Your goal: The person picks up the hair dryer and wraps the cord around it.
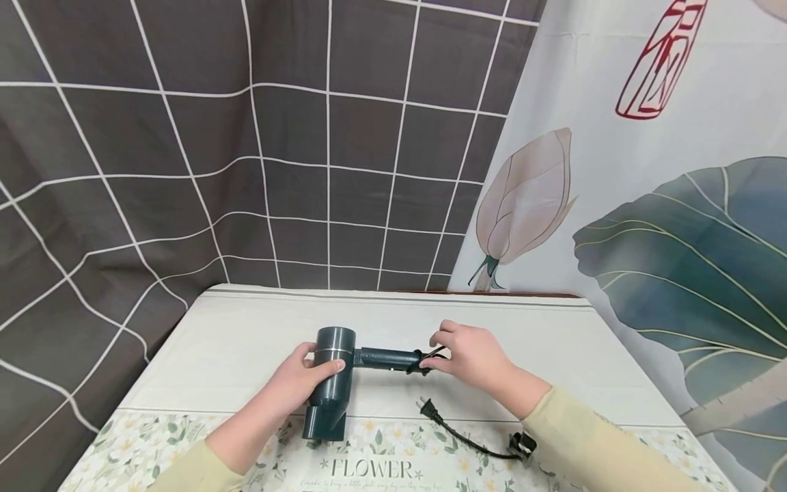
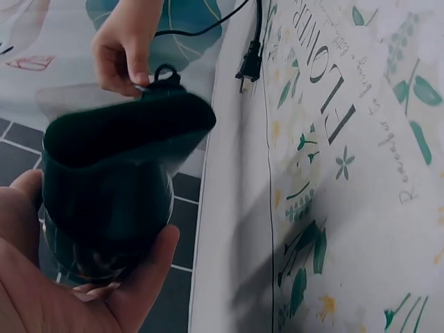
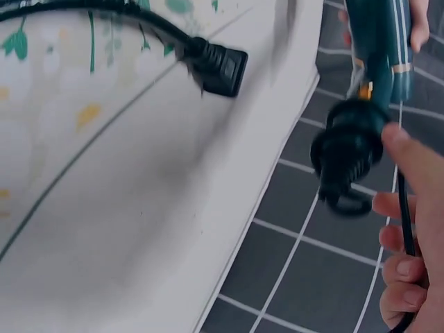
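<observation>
A dark teal hair dryer (image 1: pixel 335 393) with a flat nozzle is held above the table, its handle (image 1: pixel 387 359) pointing right. My left hand (image 1: pixel 289 383) grips the barrel, thumb across the near side. The nozzle opening (image 2: pixel 132 135) faces the left wrist camera. At the handle's end, my right hand (image 1: pixel 476 355) has its thumb and forefinger by the cord collar and hanging loop (image 3: pixel 347 205). Its other fingers curl round the black power cord (image 3: pixel 405 222). Below, the two-prong plug (image 1: pixel 428 408) lies at the end of a curved stretch of cord.
A white tablecloth (image 1: pixel 295 311) with a floral front band and "FLOWER" lettering covers the table. Folded black cord (image 1: pixel 522 444) shows beside the right sleeve. Behind stand a dark grid-patterned curtain (image 1: pixel 363 137) and a white leaf-print curtain (image 1: pixel 584 82).
</observation>
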Tool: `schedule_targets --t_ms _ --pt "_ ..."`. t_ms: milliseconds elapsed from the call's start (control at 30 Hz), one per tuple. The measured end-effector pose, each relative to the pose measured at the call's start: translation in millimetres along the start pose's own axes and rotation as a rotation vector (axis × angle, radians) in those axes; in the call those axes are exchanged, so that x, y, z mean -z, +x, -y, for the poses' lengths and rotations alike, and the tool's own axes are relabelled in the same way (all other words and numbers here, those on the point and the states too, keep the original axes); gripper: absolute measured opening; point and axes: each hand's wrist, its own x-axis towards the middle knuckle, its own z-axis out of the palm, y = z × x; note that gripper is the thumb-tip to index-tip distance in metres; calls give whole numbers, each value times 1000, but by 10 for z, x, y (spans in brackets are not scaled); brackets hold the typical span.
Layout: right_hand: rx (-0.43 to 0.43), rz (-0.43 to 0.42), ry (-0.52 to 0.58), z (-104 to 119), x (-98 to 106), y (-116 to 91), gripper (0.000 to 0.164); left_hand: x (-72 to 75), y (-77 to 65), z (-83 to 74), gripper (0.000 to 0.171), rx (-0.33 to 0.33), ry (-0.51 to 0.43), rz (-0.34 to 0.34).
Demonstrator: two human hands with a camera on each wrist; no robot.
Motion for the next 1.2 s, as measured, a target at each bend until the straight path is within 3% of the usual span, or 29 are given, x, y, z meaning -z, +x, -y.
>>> schedule_targets --t_ms 133,267,400,567,867,1033,1200 --pt "-7 59 68 -75 0 21 38 12 -5 3 84 4 13 26" --pt "69 107 127 -120 13 49 28 19 -2 19 82 -11 27 44" --pt "140 108 133 -189 25 71 20 30 -7 20 80 -18 23 67" --pt "122 115 162 -276 18 93 14 33 -6 35 75 -24 16 98" --pt "-21 182 183 -409 -68 104 22 36 -26 48 75 -26 -50 150" --pt "-134 230 271 -446 -103 134 29 42 -19 66 73 -25 -81 175" --pt "-275 199 352 -486 -138 168 27 41 -23 75 69 -37 -83 207"
